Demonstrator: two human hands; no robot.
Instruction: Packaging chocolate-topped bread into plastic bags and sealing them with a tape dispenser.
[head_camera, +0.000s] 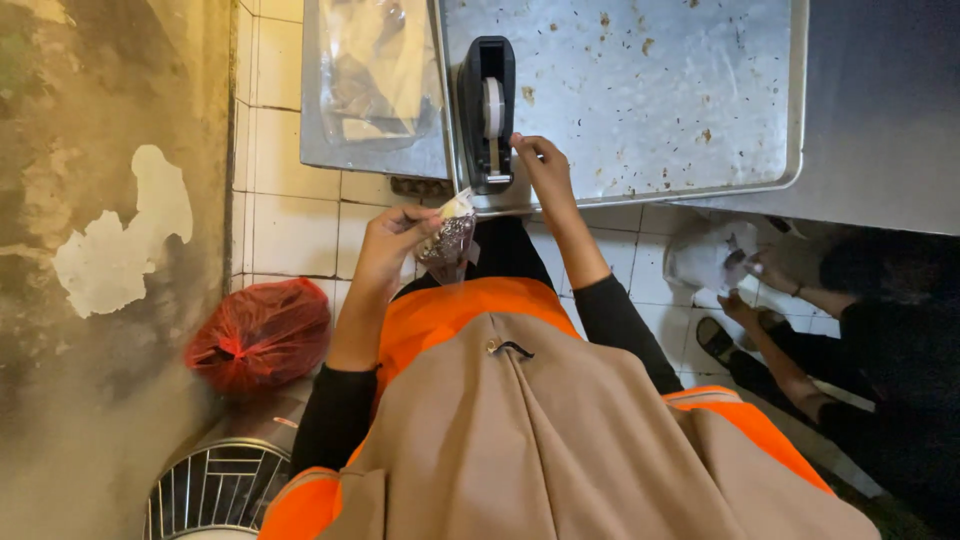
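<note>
My left hand (392, 238) holds a small clear plastic bag of dark food (449, 235) just below the table edge. My right hand (540, 165) reaches up to a black tape dispenser (487, 110) with a white roll, its fingertips pinching at the cutter end. The dispenser stands on the front left corner of a large crumb-speckled metal tray (650, 90).
A second tray with clear plastic bags (375, 70) lies to the left. A red plastic bag (260, 335) and a fan grille (215, 490) sit on the tiled floor by the stained wall. Another person (860, 330) crouches at the right, handling a white bag (710, 255).
</note>
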